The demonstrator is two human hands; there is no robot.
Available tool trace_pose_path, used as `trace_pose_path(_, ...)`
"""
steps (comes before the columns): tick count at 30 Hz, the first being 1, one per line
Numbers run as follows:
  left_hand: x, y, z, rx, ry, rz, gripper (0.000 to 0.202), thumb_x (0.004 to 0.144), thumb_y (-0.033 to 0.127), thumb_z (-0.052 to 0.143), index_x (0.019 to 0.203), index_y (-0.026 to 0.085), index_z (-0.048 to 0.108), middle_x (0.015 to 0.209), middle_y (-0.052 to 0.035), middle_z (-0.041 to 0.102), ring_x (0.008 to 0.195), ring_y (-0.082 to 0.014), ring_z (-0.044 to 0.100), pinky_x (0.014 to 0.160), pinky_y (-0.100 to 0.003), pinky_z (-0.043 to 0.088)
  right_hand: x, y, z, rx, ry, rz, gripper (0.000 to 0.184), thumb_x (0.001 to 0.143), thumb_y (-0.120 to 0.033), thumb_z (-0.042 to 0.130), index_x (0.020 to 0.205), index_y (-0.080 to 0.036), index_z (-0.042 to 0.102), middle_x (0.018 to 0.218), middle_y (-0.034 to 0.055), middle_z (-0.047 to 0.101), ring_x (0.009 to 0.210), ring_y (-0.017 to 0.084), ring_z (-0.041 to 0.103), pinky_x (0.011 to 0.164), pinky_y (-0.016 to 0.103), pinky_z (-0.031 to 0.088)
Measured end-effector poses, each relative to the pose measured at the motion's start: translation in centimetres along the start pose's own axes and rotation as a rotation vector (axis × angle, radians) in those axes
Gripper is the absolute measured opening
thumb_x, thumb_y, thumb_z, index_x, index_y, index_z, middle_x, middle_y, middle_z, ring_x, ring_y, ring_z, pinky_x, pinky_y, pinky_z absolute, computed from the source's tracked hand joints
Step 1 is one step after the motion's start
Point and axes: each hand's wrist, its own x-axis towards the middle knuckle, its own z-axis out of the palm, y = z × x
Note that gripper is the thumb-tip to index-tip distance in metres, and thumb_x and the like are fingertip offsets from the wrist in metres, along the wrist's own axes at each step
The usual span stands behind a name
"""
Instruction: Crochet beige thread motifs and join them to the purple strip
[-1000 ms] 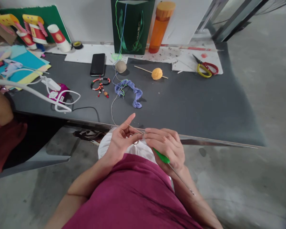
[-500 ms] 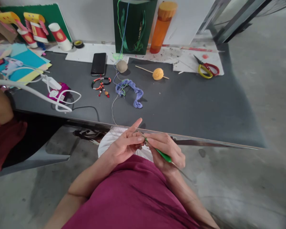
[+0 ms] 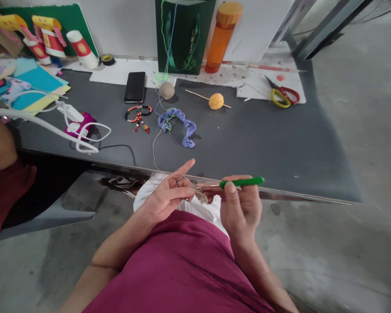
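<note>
My right hand [image 3: 241, 204] pinches a green-handled crochet hook [image 3: 241, 182], which lies level with its metal tip pointing left. The tip reaches a small pale crocheted piece [image 3: 200, 195], held by the fingers of my left hand [image 3: 167, 195] with the index finger raised. The two hands are close together just off the table's front edge. A thin pale thread [image 3: 154, 150] runs from my left hand across the table towards a blue crocheted strip [image 3: 182, 124] and a beige yarn ball [image 3: 166, 90].
On the dark grey table [image 3: 263, 143] lie a phone [image 3: 134, 87], a beaded bracelet [image 3: 138, 114], a yarn-wrapped ball on a stick [image 3: 216, 101] and scissors [image 3: 282, 97]. A person's red sleeve [image 3: 6, 187] and a white cable [image 3: 35, 119] are at the left.
My right hand has moved right and turned the hook from slanting down-right to lying level, its green handle now above my fingers. My left hand has barely moved.
</note>
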Motion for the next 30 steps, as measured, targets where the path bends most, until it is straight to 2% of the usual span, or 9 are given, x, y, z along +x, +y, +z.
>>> trace_pose_path(2, -0.1, -0.1, 0.2, 0.025, -0.001, 0.02, 0.081, 0.067, 0.012, 0.093, 0.143, 0.023, 0.069, 0.067, 0.0075, 0.063, 0.066, -0.0103, 0.062, 0.073, -0.028, 0.046, 0.1, 0.6, -0.1, 0.082, -0.053, 0.091, 0.008, 0.109, -0.033, 0.054, 0.106, -0.028, 0.06, 0.071, -0.0023, 0.079, 0.051, 0.018, 0.073, 0.049, 0.029, 0.058)
trace_pose_path(4, -0.2, -0.2, 0.5, 0.063, 0.008, 0.058, 0.083, 0.066, 0.011, 0.093, 0.144, 0.026, 0.069, 0.069, 0.0078, 0.062, 0.069, -0.0113, 0.064, 0.075, -0.029, 0.049, -0.1, 1.1, 0.0, 0.116, -0.059, 0.119, 0.007, 0.107, -0.034, 0.059, 0.105, -0.028, 0.063, 0.075, -0.0019, 0.08, 0.055, 0.018, 0.075, 0.05, 0.028, 0.058)
trace_pose_path(8, -0.2, -0.4, 0.9, 0.108, 0.024, 0.173, 0.077, 0.067, 0.012, 0.093, 0.139, 0.03, 0.073, 0.073, 0.007, 0.064, 0.072, -0.0104, 0.063, 0.075, -0.027, 0.051, -0.6, 0.9, 0.6, 0.058, 0.018, 0.058, 0.003, 0.101, -0.03, 0.07, 0.103, -0.028, 0.07, 0.083, -0.0015, 0.083, 0.062, 0.016, 0.077, 0.052, 0.025, 0.059)
trace_pose_path(12, -0.1, -0.7, 0.9, 0.116, 0.051, 0.255, 0.061, 0.072, 0.019, 0.093, 0.13, 0.029, 0.079, 0.081, 0.0032, 0.072, 0.076, -0.0098, 0.063, 0.076, -0.025, 0.051, -0.4, 0.3, 0.9, -0.102, 0.037, -0.092, 0.004, 0.1, -0.025, 0.07, 0.101, -0.027, 0.073, 0.086, 0.0002, 0.084, 0.068, 0.016, 0.079, 0.056, 0.026, 0.062)
trace_pose_path(15, 0.0, -1.0, 0.9, 0.103, 0.089, 0.282, 0.067, 0.071, 0.021, 0.095, 0.135, 0.027, 0.075, 0.08, 0.0029, 0.073, 0.074, -0.0104, 0.064, 0.075, -0.025, 0.051, -0.2, 0.4, 0.7, -0.217, -0.038, -0.313, 0.018, 0.098, -0.015, 0.069, 0.111, -0.027, 0.074, 0.097, 0.0038, 0.086, 0.082, 0.021, 0.083, 0.067, 0.033, 0.066)
trace_pose_path(18, 0.0, -1.1, 1.0, 0.061, 0.087, 0.247, 0.072, 0.07, 0.021, 0.096, 0.137, 0.025, 0.073, 0.073, 0.0041, 0.072, 0.071, -0.01, 0.063, 0.075, -0.025, 0.05, -0.3, 0.8, 0.7, -0.302, -0.068, -0.483, 0.03, 0.093, -0.007, 0.072, 0.114, -0.028, 0.076, 0.106, 0.0061, 0.086, 0.086, 0.023, 0.083, 0.067, 0.038, 0.066)
trace_pose_path(21, 0.0, -1.0, 0.9, 0.018, 0.052, 0.151, 0.071, 0.068, 0.021, 0.097, 0.135, 0.024, 0.075, 0.068, 0.006, 0.069, 0.066, -0.009, 0.061, 0.074, -0.025, 0.048, -0.7, 0.9, 1.0, -0.224, 0.022, -0.343, 0.023, 0.094, -0.01, 0.072, 0.107, -0.029, 0.077, 0.099, 0.0046, 0.085, 0.084, 0.022, 0.081, 0.068, 0.038, 0.066)
trace_pose_path(25, 0.0, -0.8, 0.4, 0.02, 0.051, 0.078, 0.076, 0.067, 0.021, 0.097, 0.139, 0.025, 0.072, 0.074, 0.005, 0.071, 0.069, -0.01, 0.061, 0.078, -0.027, 0.047, -1.1, 0.6, 1.4, -0.098, 0.148, -0.113, 0.007, 0.097, -0.02, 0.072, 0.1, -0.026, 0.075, 0.087, 0.002, 0.083, 0.076, 0.02, 0.08, 0.062, 0.032, 0.064)
trace_pose_path(30, -0.1, -0.4, 0.2, 0.047, 0.034, 0.065, 0.074, 0.07, 0.02, 0.095, 0.139, 0.024, 0.072, 0.072, 0.0048, 0.068, 0.07, -0.0115, 0.06, 0.077, -0.029, 0.045, -0.9, 0.3, 1.2, -0.093, 0.177, -0.08, 0.003, 0.101, -0.025, 0.067, 0.101, -0.026, 0.069, 0.078, -0.0013, 0.08, 0.055, 0.015, 0.071, 0.049, 0.027, 0.055)
